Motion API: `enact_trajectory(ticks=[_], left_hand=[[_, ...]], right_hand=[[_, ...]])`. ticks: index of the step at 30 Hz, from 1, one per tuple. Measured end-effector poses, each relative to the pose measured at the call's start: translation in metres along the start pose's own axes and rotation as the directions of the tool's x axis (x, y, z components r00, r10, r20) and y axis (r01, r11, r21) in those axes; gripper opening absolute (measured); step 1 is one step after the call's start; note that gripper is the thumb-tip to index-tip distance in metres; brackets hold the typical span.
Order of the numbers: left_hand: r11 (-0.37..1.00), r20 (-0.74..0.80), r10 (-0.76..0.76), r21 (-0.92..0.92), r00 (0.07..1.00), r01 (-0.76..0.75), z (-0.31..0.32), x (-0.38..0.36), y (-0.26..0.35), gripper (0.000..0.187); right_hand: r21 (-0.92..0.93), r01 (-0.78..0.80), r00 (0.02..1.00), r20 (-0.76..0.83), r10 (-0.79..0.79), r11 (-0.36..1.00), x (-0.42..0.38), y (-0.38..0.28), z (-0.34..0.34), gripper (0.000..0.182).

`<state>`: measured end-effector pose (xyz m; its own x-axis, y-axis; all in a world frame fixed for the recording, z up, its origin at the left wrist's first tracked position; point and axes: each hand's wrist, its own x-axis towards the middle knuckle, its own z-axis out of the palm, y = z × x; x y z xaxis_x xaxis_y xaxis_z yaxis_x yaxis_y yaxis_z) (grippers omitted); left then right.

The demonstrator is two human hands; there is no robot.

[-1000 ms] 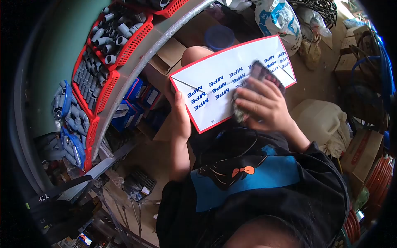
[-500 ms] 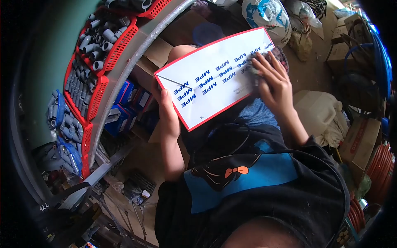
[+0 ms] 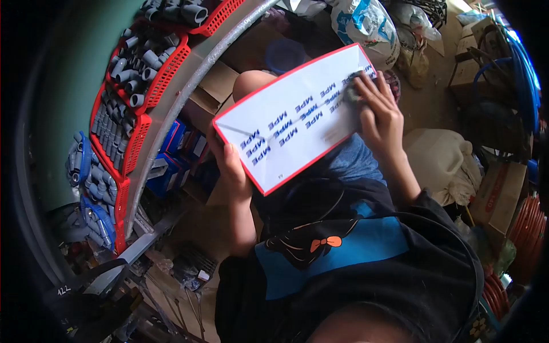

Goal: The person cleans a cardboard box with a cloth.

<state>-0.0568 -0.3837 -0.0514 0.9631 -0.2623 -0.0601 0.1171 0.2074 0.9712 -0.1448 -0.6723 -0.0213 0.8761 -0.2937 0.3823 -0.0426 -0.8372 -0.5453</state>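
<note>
A white cardboard box (image 3: 229, 123) with red edges and rows of blue "MPE" lettering lies tilted over my lap. My left hand (image 3: 233, 171) is closed on its left end, thumb on the printed face and the other fingers out of sight behind. At the right end, my right hand (image 3: 382, 117) presses a crumpled dark greyish cloth (image 3: 353, 91) against the printed face. Its fingers lie over the cloth and partly hide it; both look slightly blurred.
On the left, red baskets (image 3: 150, 86) of grey pipe fittings stand along a metal-edged shelf, with blue boxes (image 3: 171, 166) under it. A white plastic sack (image 3: 372, 28) is beyond the box. To the right are a jerrycan (image 3: 426, 157), a carton (image 3: 498, 197) and coiled blue hose (image 3: 523, 86).
The box has shifted slightly down toward my body, and my left hand has moved down with it. My right hand keeps the cloth at the box's right end.
</note>
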Motion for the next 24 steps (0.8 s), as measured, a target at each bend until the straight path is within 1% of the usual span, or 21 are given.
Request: enact_trajectory(ticks=[1, 3, 5, 6, 7, 9, 10, 11, 12, 13, 14, 16, 17, 19, 23, 24], left_hand=[[1.0, -0.011, 0.005, -0.024, 1.0, -0.005, -0.004, -0.005, -0.004, 0.073], [0.998, -0.033, 0.005, -0.068, 0.999, -0.007, -0.014, -0.018, -0.008, 0.078], [0.996, -0.037, -0.013, -0.091, 0.999, 0.01, -0.034, -0.035, -0.024, 0.084], [1.0, -0.027, -0.004, -0.03, 1.0, 0.003, -0.036, -0.039, -0.022, 0.083], [0.999, -0.019, 0.005, 0.032, 1.0, -0.004, -0.038, -0.042, -0.022, 0.083], [0.982, -0.073, -0.18, -0.069, 0.981, 0.175, -0.038, -0.038, -0.014, 0.065], [0.983, -0.035, -0.071, 0.168, 0.997, 0.076, -0.041, -0.03, -0.019, 0.087], [0.938, -0.126, -0.237, -0.287, 0.963, 0.193, -0.041, -0.018, -0.027, 0.073], [0.868, -0.122, -0.324, -0.434, 0.938, 0.243, -0.044, 0.004, -0.041, 0.072], [0.84, -0.059, -0.382, -0.437, 0.922, 0.32, -0.046, 0.022, -0.058, 0.071], [0.833, 0.003, -0.413, -0.402, 0.911, 0.379, -0.045, 0.037, -0.073, 0.071], [0.801, 0.075, -0.467, -0.386, 0.881, 0.458, -0.037, 0.055, -0.104, 0.069], [0.785, 0.097, -0.483, -0.392, 0.87, 0.48, -0.032, 0.062, -0.116, 0.068], [0.77, 0.105, -0.5, -0.401, 0.86, 0.497, -0.022, 0.071, -0.133, 0.067], [0.748, 0.104, -0.521, -0.421, 0.847, 0.513, -0.009, 0.08, -0.151, 0.064], [0.745, 0.104, -0.525, -0.423, 0.844, 0.516, -0.006, 0.083, -0.154, 0.063]], right_hand=[[-0.036, 0.059, 0.997, 0.044, -0.057, 0.998, 0.004, -0.008, -0.001, 0.049], [0.044, 0.185, 0.969, 0.157, -0.189, 0.982, 0.005, -0.022, -0.004, 0.052], [0.058, 0.27, 0.926, 0.258, -0.275, 0.961, 0.007, -0.027, -0.011, 0.054], [0.048, 0.273, 0.932, 0.234, -0.277, 0.961, 0.01, -0.019, -0.011, 0.054], [-0.006, 0.223, 0.955, 0.203, -0.217, 0.975, 0.013, -0.013, -0.012, 0.054], [-0.075, 0.137, 0.985, 0.112, -0.128, 0.988, 0.021, -0.01, -0.008, 0.053], [-0.1, 0.141, 0.983, 0.129, -0.128, 0.985, 0.025, -0.016, -0.008, 0.054], [-0.093, 0.126, 0.981, 0.16, -0.11, 0.988, 0.023, -0.019, -0.001, 0.056], [-0.017, 0.144, 0.974, 0.178, -0.139, 0.989, 0.022, -0.025, 0.005, 0.057], [0.059, 0.161, 0.967, 0.189, -0.17, 0.985, 0.02, -0.031, 0.01, 0.058], [0.115, 0.186, 0.958, 0.198, -0.206, 0.976, 0.018, -0.037, 0.013, 0.059], [0.076, 0.218, 0.952, 0.204, -0.229, 0.973, 0.016, -0.049, 0.014, 0.06], [0.037, 0.241, 0.949, 0.202, -0.243, 0.97, 0.014, -0.053, 0.014, 0.06], [0.015, 0.306, 0.929, 0.214, -0.302, 0.952, 0.009, -0.069, 0.01, 0.061], [-0.033, 0.434, 0.876, 0.25, -0.413, 0.9, -0.014, -0.089, 0.013, 0.057], [-0.069, 0.437, 0.878, 0.25, -0.409, 0.897, -0.019, -0.093, 0.015, 0.055]])
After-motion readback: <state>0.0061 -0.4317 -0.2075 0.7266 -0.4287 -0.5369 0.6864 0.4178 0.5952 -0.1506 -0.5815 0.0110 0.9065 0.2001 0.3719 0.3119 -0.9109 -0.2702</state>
